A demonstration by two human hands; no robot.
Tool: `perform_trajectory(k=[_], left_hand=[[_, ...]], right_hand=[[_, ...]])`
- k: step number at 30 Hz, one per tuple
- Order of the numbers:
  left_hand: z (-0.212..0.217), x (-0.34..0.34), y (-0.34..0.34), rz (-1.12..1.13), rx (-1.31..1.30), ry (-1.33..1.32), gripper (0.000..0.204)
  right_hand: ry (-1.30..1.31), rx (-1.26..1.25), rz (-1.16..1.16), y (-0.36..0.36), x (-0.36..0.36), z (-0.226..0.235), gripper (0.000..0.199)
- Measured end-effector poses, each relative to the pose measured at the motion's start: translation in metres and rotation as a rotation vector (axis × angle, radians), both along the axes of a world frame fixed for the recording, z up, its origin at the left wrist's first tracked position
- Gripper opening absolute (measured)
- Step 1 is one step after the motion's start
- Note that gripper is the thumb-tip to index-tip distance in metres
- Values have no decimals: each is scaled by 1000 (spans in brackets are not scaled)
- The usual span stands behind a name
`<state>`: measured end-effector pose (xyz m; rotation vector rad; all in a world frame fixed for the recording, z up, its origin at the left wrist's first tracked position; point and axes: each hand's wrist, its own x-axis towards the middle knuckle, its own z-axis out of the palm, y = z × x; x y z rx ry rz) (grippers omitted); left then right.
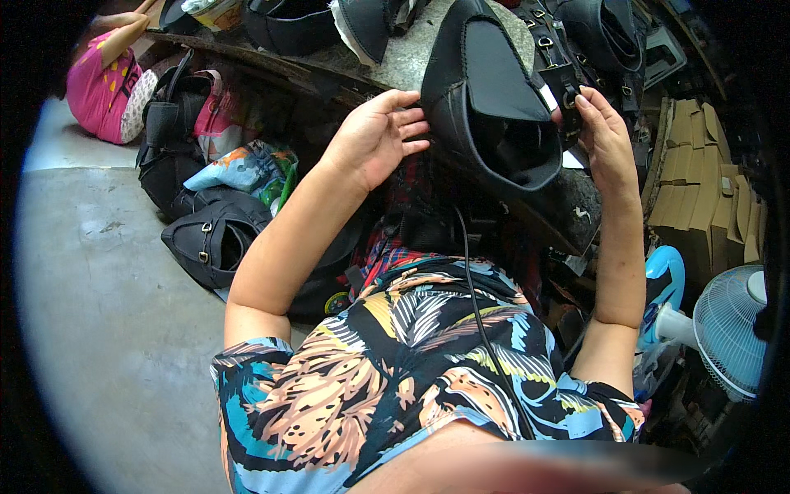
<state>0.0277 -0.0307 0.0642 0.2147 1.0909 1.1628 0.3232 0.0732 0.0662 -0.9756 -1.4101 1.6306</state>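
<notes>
A black stitched leather piece (502, 78), shaped like a shoe upper with a hollow opening, is tilted up in front of me at the bench. At its left side is my left hand (387, 136), palm showing and fingers apart, the fingertips at the leather's edge. To its right, my right hand (605, 136) pinches a black buckle strap (564, 90) between thumb and fingers. White patches show between the strap and the leather piece. Whether the strap is joined to the piece I cannot tell.
More black leather pieces (292, 25) lie along the worktable (395, 58). Bags (206, 239) sit on the floor at left, near another person in pink (103, 90). Folded cardboard (691, 165) and a white fan (728, 329) stand at right. A black cord (473, 280) hangs before me.
</notes>
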Motion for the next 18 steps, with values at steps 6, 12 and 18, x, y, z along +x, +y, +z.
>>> perform_trajectory(k=[6, 12, 18], left_hand=[[8, 3, 7, -123, 228, -58, 31], [20, 32, 26, -168, 381, -139, 28], [36, 51, 29, -173, 520, 48, 26]], right_hand=[[-51, -4, -41, -6, 3, 0, 22], [-82, 133, -19, -14, 0, 31, 19], [-284, 325, 162, -22, -9, 80, 18]])
